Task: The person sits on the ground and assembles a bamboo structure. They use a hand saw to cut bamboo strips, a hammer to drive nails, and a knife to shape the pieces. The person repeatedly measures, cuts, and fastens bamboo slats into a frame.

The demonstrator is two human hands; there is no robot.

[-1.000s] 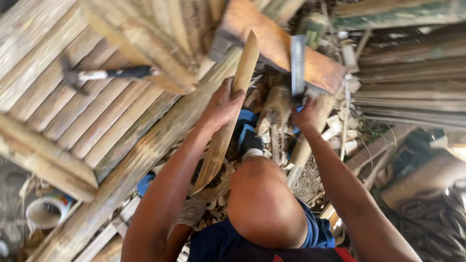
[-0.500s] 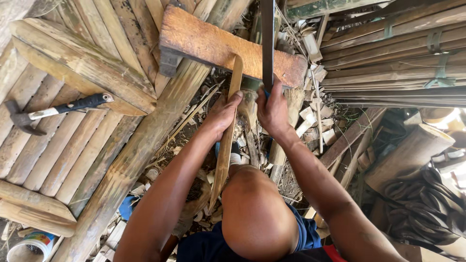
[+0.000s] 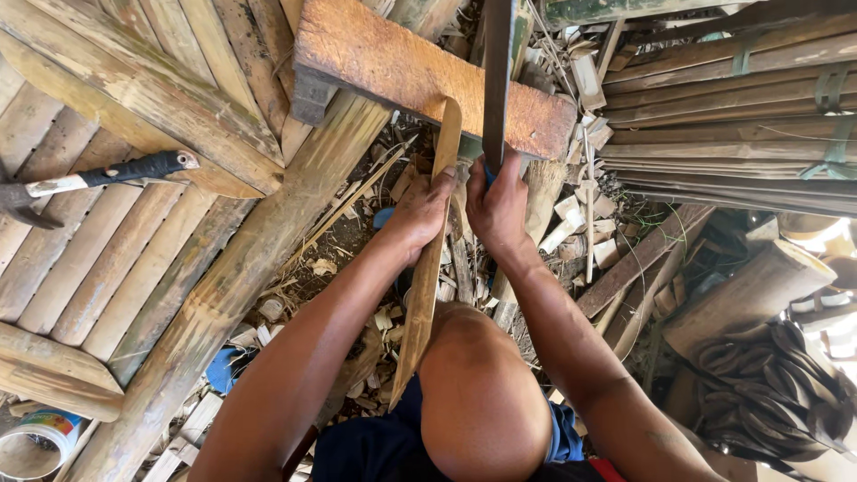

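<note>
My left hand [image 3: 420, 212] grips a long bamboo slat [image 3: 427, 268] that stands nearly upright, its top leaning against a worn wooden block [image 3: 393, 62]. My right hand [image 3: 498, 205] is closed on the handle of a long dark blade [image 3: 496, 71], which rises straight up just right of the slat and crosses the block. The two hands sit close side by side. My bare knee [image 3: 478, 384] is directly below them.
A hammer with a black grip [image 3: 98, 176] lies on split bamboo flooring at left. A thick bamboo pole [image 3: 250, 259] runs diagonally. Wood chips and offcuts [image 3: 571, 214] litter the ground. Bundled bamboo strips [image 3: 732, 98] lie at right, coiled dark material [image 3: 777, 393] lower right, a paint can [image 3: 40, 437] lower left.
The view has tilted down and closer. My right hand with the blade has come in next to my left hand, and the slat now stands more upright against the block.
</note>
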